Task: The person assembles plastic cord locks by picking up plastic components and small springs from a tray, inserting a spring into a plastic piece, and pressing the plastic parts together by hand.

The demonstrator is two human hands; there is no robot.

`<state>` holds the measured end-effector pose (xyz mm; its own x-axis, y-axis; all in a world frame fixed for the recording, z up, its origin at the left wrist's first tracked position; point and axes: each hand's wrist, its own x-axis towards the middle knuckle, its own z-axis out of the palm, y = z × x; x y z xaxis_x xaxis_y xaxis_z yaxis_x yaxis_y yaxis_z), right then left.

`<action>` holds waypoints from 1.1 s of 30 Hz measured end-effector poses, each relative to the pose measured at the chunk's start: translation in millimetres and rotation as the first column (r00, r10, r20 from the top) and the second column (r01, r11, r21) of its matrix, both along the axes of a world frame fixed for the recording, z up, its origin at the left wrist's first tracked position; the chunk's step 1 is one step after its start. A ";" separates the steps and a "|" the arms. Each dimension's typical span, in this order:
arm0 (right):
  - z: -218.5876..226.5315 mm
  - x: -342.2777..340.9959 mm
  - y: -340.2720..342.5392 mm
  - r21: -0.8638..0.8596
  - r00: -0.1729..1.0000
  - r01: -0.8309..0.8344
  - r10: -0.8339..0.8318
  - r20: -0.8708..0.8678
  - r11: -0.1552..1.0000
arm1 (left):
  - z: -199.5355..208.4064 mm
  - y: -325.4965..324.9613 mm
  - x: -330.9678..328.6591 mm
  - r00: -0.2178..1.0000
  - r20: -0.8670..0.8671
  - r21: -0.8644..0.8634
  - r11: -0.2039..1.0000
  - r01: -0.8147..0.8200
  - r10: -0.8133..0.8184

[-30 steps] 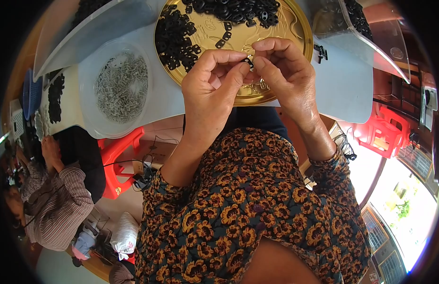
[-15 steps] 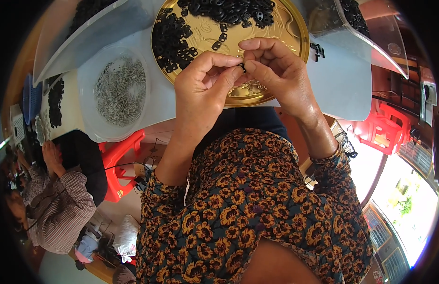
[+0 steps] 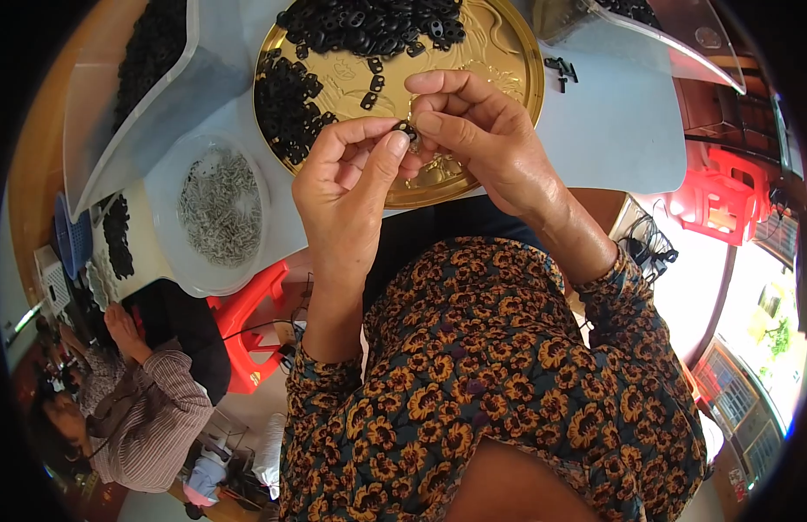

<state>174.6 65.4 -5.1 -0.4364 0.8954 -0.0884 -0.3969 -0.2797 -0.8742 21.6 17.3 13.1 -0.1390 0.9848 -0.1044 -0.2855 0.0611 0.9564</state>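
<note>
My left hand (image 3: pixel 349 196) pinches a small black plastic piece with holes (image 3: pixel 406 131) between thumb and index finger, above the near part of a round gold tray (image 3: pixel 499 104). Right beside it, my right hand (image 3: pixel 495 143) has its thumb and fingers drawn together, the index finger raised. Whatever sits in its fingertips is too small to make out. On the tray lie a heap of rounded black pieces (image 3: pixel 368 26) at the far side and a pile of smaller black pieces (image 3: pixel 286 104) at the left. Several black pieces (image 3: pixel 374 83) form a short row between heap and hands.
A clear tub of small silvery metal parts (image 3: pixel 219 209) stands left of the tray. Large clear bins (image 3: pixel 129 113) flank the table, one at each far corner. Several black screw-like parts (image 3: pixel 562 71) lie right of the tray. A co-worker in a striped shirt (image 3: pixel 151 418) sits at left.
The view has shifted, so tray and hands appear further left. More of the black piece now shows between my fingertips, and my right fingertips have drawn slightly back from it.
</note>
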 end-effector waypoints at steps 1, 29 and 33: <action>-0.9 -0.5 -0.3 -0.005 1.000 0.001 -0.001 -0.029 1.000 | 1.1 0.4 0.7 0.999 -0.024 0.002 1.000 -0.023 0.023; 8.0 -1.2 -6.6 0.116 0.993 0.047 -0.059 0.105 0.992 | 7.0 -1.1 3.0 0.981 -0.195 0.130 0.991 0.006 0.019; 8.3 -4.6 -8.9 0.107 0.995 0.067 -0.074 0.063 0.992 | 10.2 -2.9 4.0 0.983 -0.180 0.100 0.995 -0.017 0.035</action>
